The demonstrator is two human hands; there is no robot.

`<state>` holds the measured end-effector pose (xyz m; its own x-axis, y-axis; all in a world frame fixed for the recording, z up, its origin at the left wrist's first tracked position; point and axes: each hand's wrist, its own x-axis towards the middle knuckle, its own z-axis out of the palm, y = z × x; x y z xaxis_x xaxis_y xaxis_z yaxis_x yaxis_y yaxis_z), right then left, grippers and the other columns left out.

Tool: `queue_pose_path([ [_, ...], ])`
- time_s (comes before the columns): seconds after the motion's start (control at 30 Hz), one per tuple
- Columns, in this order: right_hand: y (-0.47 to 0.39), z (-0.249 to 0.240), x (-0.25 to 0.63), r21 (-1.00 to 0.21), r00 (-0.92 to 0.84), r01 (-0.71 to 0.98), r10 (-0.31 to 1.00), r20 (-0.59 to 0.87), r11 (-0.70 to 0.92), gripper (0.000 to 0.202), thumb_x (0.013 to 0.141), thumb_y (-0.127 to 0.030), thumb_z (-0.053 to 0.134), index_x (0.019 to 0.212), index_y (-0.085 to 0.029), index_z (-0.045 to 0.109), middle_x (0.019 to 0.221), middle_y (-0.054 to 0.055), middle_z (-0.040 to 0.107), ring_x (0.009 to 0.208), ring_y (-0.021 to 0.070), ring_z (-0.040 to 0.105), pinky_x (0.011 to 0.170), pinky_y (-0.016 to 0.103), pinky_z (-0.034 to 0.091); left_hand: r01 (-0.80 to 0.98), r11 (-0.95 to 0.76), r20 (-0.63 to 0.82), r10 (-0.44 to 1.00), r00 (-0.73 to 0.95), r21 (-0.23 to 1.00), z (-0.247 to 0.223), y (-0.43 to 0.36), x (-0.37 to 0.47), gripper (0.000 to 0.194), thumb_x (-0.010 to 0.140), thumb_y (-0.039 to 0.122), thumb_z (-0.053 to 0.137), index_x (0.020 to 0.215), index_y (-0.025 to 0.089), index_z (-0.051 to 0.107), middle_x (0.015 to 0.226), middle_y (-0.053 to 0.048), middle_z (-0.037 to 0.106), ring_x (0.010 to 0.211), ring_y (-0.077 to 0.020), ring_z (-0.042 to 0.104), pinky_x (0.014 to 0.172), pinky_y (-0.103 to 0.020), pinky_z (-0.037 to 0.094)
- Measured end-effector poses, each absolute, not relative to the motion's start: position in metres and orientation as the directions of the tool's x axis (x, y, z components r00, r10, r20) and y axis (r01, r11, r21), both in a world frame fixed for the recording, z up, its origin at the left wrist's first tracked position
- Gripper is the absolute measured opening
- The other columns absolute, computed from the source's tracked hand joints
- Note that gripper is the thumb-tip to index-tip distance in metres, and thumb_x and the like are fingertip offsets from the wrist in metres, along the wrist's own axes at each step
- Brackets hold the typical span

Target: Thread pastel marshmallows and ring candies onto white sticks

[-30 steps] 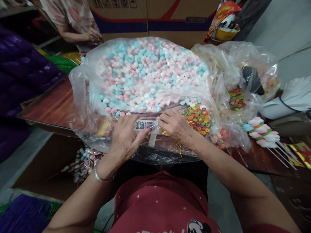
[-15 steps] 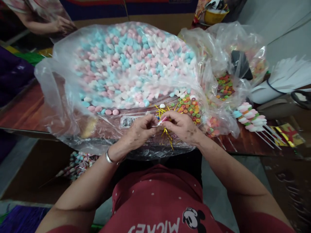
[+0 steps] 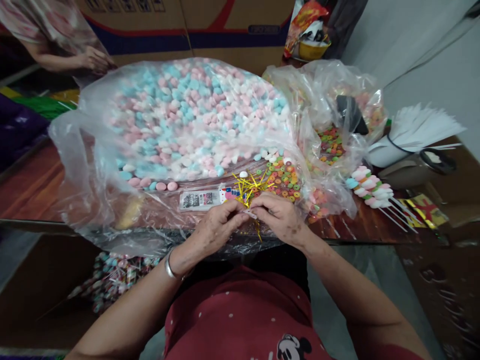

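My left hand [image 3: 217, 225] and my right hand [image 3: 281, 217] meet near the table's front edge, fingers pinched together on a small whitish item [image 3: 249, 213] too small to name. Gold twist ties [image 3: 249, 187] lie just beyond the fingertips, and one gold strand hangs below them. Left of the ties is a printed packet [image 3: 200, 199]. Ring-shaped colored candies [image 3: 283, 177] are heaped beyond my right hand. A large clear bag [image 3: 93, 100] of pink, blue and white candies [image 3: 195, 115] spreads behind both hands.
Candy skewers [image 3: 371, 187] lie at the right, before a bundle of white sticks [image 3: 420, 127]. A box of wrapped candies [image 3: 116, 275] stands low at the left. Another person's hand [image 3: 95, 60] shows at the upper left.
The view has tilted up, so the table items sit lower in the picture. The pink-and-white piece between my fingers no longer shows clearly, and more of the printed packet is visible.
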<state>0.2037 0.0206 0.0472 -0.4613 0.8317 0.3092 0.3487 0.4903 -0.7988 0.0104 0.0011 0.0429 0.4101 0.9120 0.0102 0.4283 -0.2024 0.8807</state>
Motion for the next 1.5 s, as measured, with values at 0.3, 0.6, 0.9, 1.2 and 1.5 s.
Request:
queue_pose_path([
  [0.3,0.005,0.039,0.206,-0.432,-0.475,0.558,0.7,0.533,0.708,0.032,0.099,-0.029,0.038,0.078,-0.017,0.058,0.072,0.004,0.058,0.07,0.015,0.051,0.067,0.028,0.04,0.49,-0.535,0.371,0.84,0.396,0.688,0.028,-0.008,0.021,0.02,0.091,0.025,0.044,0.076,0.019,0.056,0.058,0.002,0.052,0.052,-0.0117,0.047,0.053,-0.022,0.037],
  [0.6,-0.009,0.035,0.206,-0.373,-0.349,0.693,0.74,0.575,0.617,0.044,0.1,-0.035,0.034,0.061,-0.02,0.048,0.056,0.001,0.049,0.058,0.0143,0.046,0.06,0.029,0.035,0.344,-0.262,0.132,0.924,0.358,0.902,0.03,-0.013,0.027,0.02,0.086,0.034,0.055,0.075,0.019,0.063,0.059,0.002,0.06,0.052,-0.0112,0.054,0.052,-0.02,0.044],
  [0.9,-0.005,0.04,0.333,-0.291,0.068,0.943,0.758,0.649,0.164,0.026,0.096,-0.026,0.037,0.102,-0.017,0.061,0.096,0.011,0.066,0.093,0.0225,0.056,0.083,0.037,0.042,0.401,-0.308,0.181,0.929,0.322,0.863,0.017,-0.015,0.021,0.018,0.087,0.031,0.055,0.083,0.019,0.067,0.054,0.004,0.062,0.045,-0.0096,0.054,0.048,-0.018,0.044],
  [1.2,-0.007,0.018,0.452,0.081,0.319,0.912,0.819,0.478,-0.403,0.023,0.086,-0.023,0.047,0.073,-0.016,0.064,0.07,0.01,0.055,0.075,0.0237,0.041,0.065,0.035,0.025,0.368,-0.257,0.123,0.928,0.351,0.893,0.013,-0.012,0.018,0.021,0.086,0.035,0.055,0.08,0.019,0.068,0.061,0.001,0.065,0.054,-0.0109,0.056,0.053,-0.02,0.045],
  [1.5,-0.016,0.053,0.374,-0.115,-0.203,0.905,0.653,0.73,0.41,0.012,0.087,-0.022,0.061,0.096,-0.025,0.069,0.081,0.007,0.069,0.076,0.0191,0.059,0.071,0.034,0.042,0.247,-0.097,-0.002,0.928,0.372,0.964,0.016,-0.009,0.006,0.025,0.087,0.037,0.057,0.079,0.016,0.069,0.061,-0.001,0.064,0.053,-0.0099,0.053,0.052,-0.02,0.043],
])
